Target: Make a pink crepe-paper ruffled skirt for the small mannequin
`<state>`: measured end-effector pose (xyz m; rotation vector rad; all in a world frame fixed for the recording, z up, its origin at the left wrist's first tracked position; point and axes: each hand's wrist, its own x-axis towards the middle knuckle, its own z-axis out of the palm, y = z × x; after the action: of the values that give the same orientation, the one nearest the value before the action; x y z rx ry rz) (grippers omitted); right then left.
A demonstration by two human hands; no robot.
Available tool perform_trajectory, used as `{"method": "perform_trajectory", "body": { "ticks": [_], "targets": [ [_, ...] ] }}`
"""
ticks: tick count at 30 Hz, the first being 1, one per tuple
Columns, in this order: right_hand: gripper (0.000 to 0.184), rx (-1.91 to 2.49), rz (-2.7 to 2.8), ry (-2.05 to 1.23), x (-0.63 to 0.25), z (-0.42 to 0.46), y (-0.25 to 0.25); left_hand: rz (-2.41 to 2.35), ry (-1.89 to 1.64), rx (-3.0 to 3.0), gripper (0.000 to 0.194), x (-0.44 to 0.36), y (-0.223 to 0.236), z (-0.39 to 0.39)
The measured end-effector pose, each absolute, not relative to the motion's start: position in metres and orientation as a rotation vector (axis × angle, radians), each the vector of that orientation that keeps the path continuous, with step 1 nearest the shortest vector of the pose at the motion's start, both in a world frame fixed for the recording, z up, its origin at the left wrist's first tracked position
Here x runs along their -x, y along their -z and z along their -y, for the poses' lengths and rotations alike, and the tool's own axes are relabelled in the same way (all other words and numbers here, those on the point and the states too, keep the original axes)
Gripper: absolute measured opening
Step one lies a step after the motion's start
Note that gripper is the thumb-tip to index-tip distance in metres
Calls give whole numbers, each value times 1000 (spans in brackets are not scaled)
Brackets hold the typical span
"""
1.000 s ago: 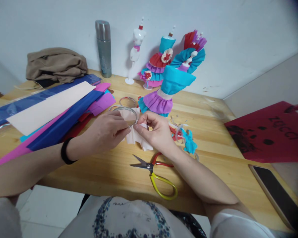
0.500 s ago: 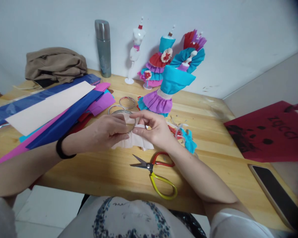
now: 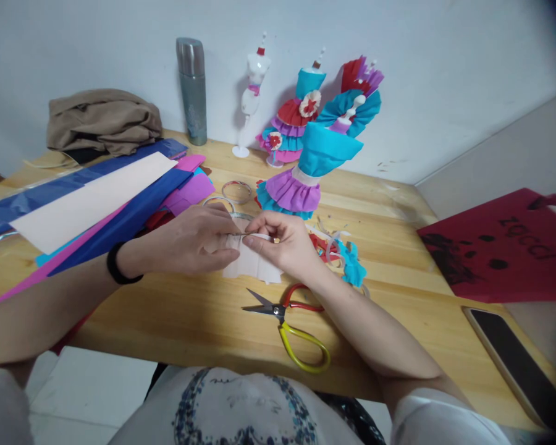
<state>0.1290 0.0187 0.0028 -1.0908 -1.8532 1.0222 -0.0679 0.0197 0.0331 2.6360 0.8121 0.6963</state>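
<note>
Since the earlier frame, the forefinger of the right hand [image 3: 285, 241] has dropped to pinch the pale, pleated, crepe-like paper [image 3: 259, 266] by its top edge. The left hand [image 3: 204, 238] has its grip closed at about ten o'clock on the same piece, above the wooden table [image 3: 189, 321]. It is probably light, soft and easily torn; best held by that gathered edge. Steel scissors with red and yellow handles [image 3: 278, 311] lie at five o'clock.

Head view forward, down across the tabletop [image 3: 189, 321]
</note>
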Motion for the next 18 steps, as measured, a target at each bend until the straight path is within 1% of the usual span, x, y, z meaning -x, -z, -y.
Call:
{"method": "perform_trajectory", "body": {
  "ticks": [2, 7, 9, 12, 14, 16, 18],
  "targets": [
    [16, 1087, 1848, -1022, -129, -19, -2, -795, -689, -2623, 15, 65, -30, -22],
    [13, 1029, 1835, -1044, -129, -18, -2, -886, -782, -2640, 30, 62, -23, -22],
    [16, 1041, 1849, -999, -129, -16, -2, -935, -734, -2673, 30, 63, -25, -19],
    [25, 1091, 1878, -882, -129, -14, -3, -1056, -676, -2779, 23, 65, -30, -15],
    [28, 1112, 1875, -843, -129, -13, -3, -1146, -689, -2850, 24, 66, -32, -13],
    [25, 1129, 1853, -829, -129, -14, -3, -1187, -702, -2876, 28, 67, -32, -13],
    [20, 1149, 1826, -831, -129, -15, -3, -1160, -683, -2838, 27, 67, -31, -14]
  ]
}}
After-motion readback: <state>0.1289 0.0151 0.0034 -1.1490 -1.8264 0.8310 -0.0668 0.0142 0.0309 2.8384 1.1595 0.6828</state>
